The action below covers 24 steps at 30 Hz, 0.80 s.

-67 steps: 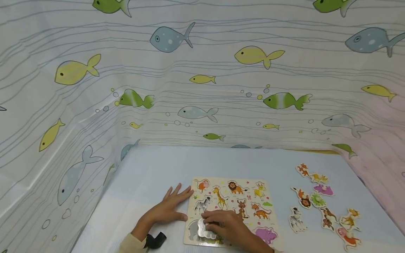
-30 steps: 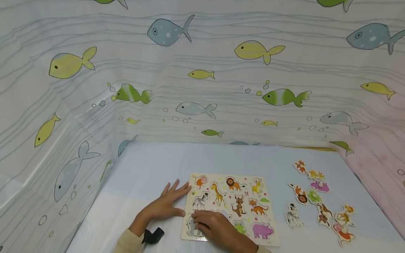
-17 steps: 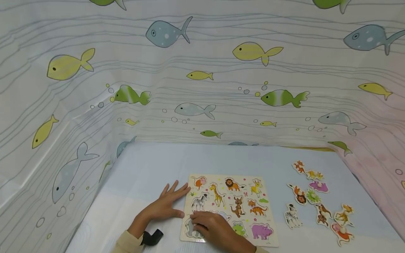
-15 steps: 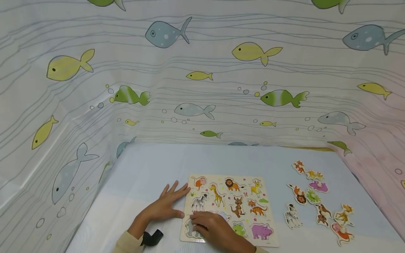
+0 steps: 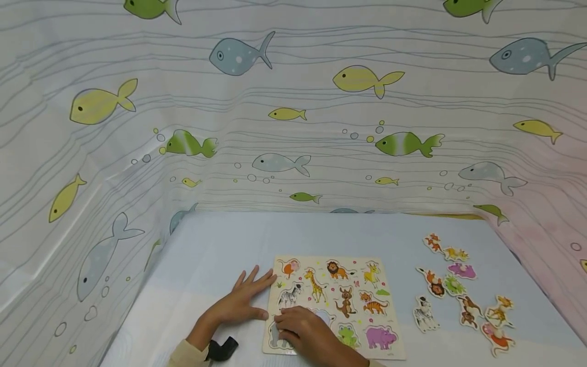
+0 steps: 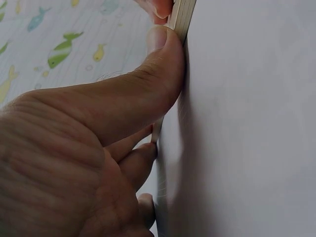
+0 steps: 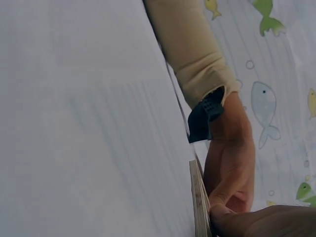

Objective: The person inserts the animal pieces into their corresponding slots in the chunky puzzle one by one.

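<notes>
In the head view, a wooden animal puzzle board (image 5: 391,313) lies on the table. My right hand (image 5: 307,326) is at its lower left corner, fingers curled, pinching the grey elephant piece (image 5: 276,337) over the elephant picture. The hand hides much of the piece, so I cannot tell whether it sits fully in its recess. Fingers spread, my left hand (image 5: 240,303) rests on the table, its thumb and fingertips against the board's left edge. In the left wrist view the thumb (image 6: 165,54) presses the board's side (image 6: 183,17). The right wrist view shows the board edge-on (image 7: 197,197).
Right of the board lie several loose animal pieces, among them a zebra (image 5: 425,313), a purple hippo (image 5: 461,270), a green frog (image 5: 454,285), a giraffe (image 5: 500,311) and a monkey (image 5: 497,339). Fish-patterned sheeting (image 5: 339,148) walls in the table (image 5: 220,239).
Since the oldest frame, my right hand has moved slightly left and lowered the tilted, shiny elephant piece onto the board's elephant spot. In the latest frames both hands hardly move; the view shifts slightly.
</notes>
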Each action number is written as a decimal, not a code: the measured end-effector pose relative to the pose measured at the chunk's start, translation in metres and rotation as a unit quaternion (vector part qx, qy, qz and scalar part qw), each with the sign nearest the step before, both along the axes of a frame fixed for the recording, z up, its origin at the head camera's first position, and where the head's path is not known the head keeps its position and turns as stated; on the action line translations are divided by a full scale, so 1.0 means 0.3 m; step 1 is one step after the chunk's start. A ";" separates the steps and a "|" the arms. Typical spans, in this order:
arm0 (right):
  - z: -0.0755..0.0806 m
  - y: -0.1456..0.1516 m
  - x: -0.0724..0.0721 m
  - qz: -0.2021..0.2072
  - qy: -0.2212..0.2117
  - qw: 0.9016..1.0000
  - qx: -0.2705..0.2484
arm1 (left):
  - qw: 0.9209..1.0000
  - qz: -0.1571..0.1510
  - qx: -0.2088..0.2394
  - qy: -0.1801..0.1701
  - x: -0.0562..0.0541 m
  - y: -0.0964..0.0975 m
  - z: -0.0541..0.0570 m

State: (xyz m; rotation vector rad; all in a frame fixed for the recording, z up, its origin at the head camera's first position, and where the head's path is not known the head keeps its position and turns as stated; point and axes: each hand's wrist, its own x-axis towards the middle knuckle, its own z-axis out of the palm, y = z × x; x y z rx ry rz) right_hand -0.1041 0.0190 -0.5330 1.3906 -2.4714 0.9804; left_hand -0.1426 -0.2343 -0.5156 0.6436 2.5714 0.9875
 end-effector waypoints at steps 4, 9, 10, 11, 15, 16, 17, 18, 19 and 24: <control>-0.001 -0.002 -0.004 -0.001 0.001 1.000 0.003 | 1.000 -0.001 -0.003 0.002 -0.003 0.000 -0.001; 0.009 -0.003 -0.002 -0.006 -0.006 1.000 0.016 | 1.000 -0.002 0.001 0.007 -0.008 0.001 0.000; 0.011 -0.003 0.001 -0.007 -0.008 1.000 0.020 | 1.000 -0.001 0.004 0.005 -0.007 0.002 0.001; 0.014 -0.003 0.004 -0.007 -0.008 1.000 0.025 | 1.000 -0.001 0.004 0.004 -0.007 0.002 0.003; 0.020 -0.003 0.014 -0.003 0.003 1.000 0.031 | 1.000 0.005 0.009 -0.004 0.000 0.006 0.008; 0.020 -0.003 0.016 -0.001 0.007 0.999 0.031 | 1.000 0.006 0.012 -0.004 0.001 0.007 0.009; 0.020 -0.003 0.018 0.000 0.010 0.999 0.030 | 1.000 0.007 0.012 -0.004 0.003 0.007 0.009; 0.020 -0.003 0.019 0.001 0.012 1.000 0.028 | 1.000 0.008 0.013 -0.005 0.004 0.008 0.009; 0.020 -0.002 0.021 0.001 0.012 1.000 0.028 | 1.000 0.009 0.014 -0.004 0.004 0.009 0.009; 0.018 0.001 0.024 0.002 0.000 1.000 0.029 | 1.000 0.009 0.015 -0.008 0.005 0.008 0.009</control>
